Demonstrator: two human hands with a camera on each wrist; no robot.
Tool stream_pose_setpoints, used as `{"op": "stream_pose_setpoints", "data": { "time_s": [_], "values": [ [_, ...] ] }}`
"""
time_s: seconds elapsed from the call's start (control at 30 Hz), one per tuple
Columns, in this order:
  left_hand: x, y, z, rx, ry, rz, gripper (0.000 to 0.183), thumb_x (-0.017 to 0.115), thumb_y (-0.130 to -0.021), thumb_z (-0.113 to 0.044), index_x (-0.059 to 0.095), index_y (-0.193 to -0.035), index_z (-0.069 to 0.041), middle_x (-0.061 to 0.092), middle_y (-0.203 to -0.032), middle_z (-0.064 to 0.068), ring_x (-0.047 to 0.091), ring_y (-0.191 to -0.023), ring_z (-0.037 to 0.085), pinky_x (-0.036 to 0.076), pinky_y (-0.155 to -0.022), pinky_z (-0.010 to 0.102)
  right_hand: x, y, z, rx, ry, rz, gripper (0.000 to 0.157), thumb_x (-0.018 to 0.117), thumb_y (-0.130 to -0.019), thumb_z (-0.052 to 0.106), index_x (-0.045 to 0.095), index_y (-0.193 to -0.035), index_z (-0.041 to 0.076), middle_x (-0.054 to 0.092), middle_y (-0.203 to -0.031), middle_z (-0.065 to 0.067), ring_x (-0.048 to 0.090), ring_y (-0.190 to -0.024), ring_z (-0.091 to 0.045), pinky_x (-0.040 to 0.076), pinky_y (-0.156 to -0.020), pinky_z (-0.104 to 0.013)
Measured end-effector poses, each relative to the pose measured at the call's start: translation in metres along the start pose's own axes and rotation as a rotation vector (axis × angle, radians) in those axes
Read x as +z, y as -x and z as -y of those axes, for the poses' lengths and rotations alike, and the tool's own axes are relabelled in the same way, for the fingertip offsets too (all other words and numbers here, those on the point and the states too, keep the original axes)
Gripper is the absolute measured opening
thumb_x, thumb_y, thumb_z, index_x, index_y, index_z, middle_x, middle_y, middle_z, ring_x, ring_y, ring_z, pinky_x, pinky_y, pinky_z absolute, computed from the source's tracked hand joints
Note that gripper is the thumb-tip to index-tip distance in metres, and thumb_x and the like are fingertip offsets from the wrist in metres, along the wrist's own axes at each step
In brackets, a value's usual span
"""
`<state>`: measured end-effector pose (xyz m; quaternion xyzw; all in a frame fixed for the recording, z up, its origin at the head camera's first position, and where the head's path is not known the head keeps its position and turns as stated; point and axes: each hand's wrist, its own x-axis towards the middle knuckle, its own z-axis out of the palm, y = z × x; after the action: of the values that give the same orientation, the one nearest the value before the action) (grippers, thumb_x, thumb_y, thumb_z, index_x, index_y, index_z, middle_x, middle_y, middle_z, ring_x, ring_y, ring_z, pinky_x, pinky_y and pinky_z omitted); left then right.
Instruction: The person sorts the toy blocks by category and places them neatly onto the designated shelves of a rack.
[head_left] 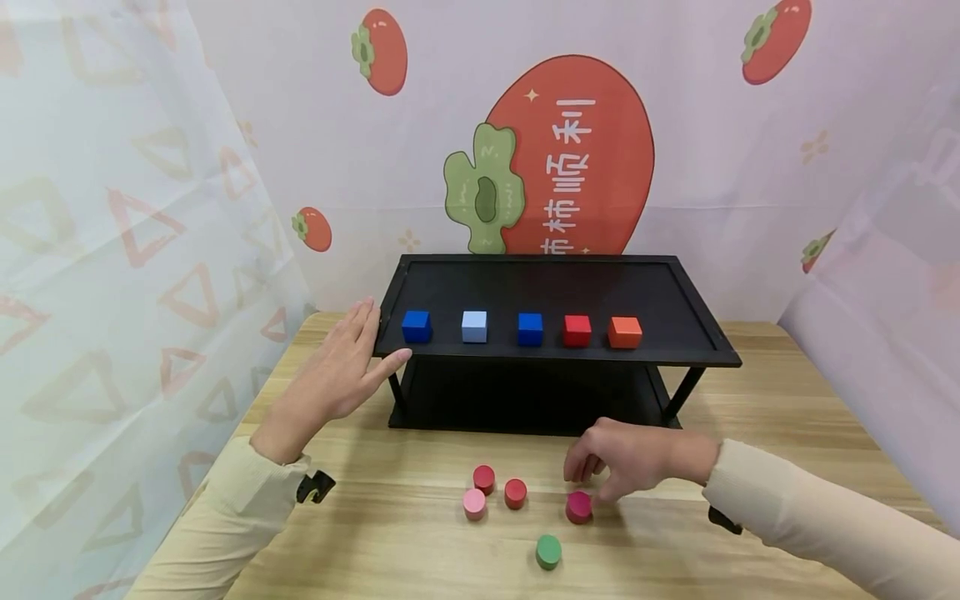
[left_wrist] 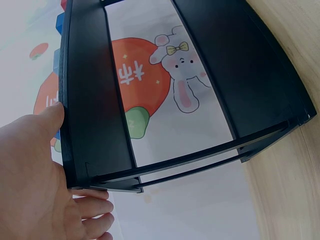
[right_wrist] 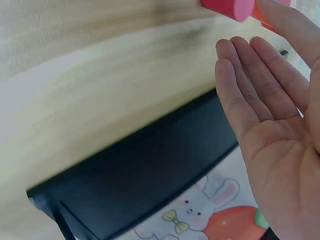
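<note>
My left hand (head_left: 337, 362) rests against the left front corner of a black two-tier shelf (head_left: 525, 287). Its thumb lies on the front edge and its straight fingers lie along the side. In the left wrist view, the thumb touches the shelf's dark edge and the fingertips show past the corner. Low over the table, my right hand (head_left: 630, 457) has loosely bent fingers. Its thumb is close beside a magenta cylinder (head_left: 579, 507) standing on the wood; I cannot tell whether they touch. The right wrist view shows the palm holding nothing, with a pinkish-red cylinder (right_wrist: 231, 7) near the thumb.
Along the shelf top stand a left blue cube (head_left: 417, 327), a pale blue cube (head_left: 474, 327), another blue cube (head_left: 530, 329), a red cube (head_left: 577, 331) and an orange cube (head_left: 625, 332). Two red cylinders (head_left: 515, 493), a pink cylinder (head_left: 474, 504) and a green cylinder (head_left: 548, 552) stand on the table.
</note>
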<state>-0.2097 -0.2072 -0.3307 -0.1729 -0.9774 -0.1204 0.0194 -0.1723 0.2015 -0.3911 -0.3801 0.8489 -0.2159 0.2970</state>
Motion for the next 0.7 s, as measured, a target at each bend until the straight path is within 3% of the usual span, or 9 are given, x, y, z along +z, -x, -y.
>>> {"op": "stream_pose_setpoints", "data": {
  "time_s": [0.3, 0.7],
  "values": [
    [0.0, 0.0, 0.0, -0.006, 0.004, 0.008, 0.098, 0.037, -0.108, -0.066, 0.004, -0.168, 0.004, 0.003, -0.178, 0.022, 0.004, -0.166, 0.043, 0.009, -0.135, 0.06, 0.016, -0.008, -0.009, 0.004, -0.036, 0.024, 0.026, 0.089, -0.085, 0.017, 0.079, -0.109, 0.022, 0.072, -0.102, 0.019, 0.065, -0.089, 0.004, 0.06, -0.086, -0.019],
    [0.0, 0.0, 0.0, -0.003, 0.0, 0.007, 0.098, 0.037, -0.108, -0.067, 0.005, -0.167, 0.004, 0.004, -0.178, 0.023, 0.005, -0.166, 0.043, 0.01, -0.134, 0.061, 0.013, -0.014, -0.002, -0.009, -0.01, 0.031, 0.021, 0.087, -0.086, 0.015, 0.08, -0.105, 0.024, 0.071, -0.097, 0.019, 0.067, -0.087, 0.0, 0.06, -0.083, -0.019]
  ]
}}
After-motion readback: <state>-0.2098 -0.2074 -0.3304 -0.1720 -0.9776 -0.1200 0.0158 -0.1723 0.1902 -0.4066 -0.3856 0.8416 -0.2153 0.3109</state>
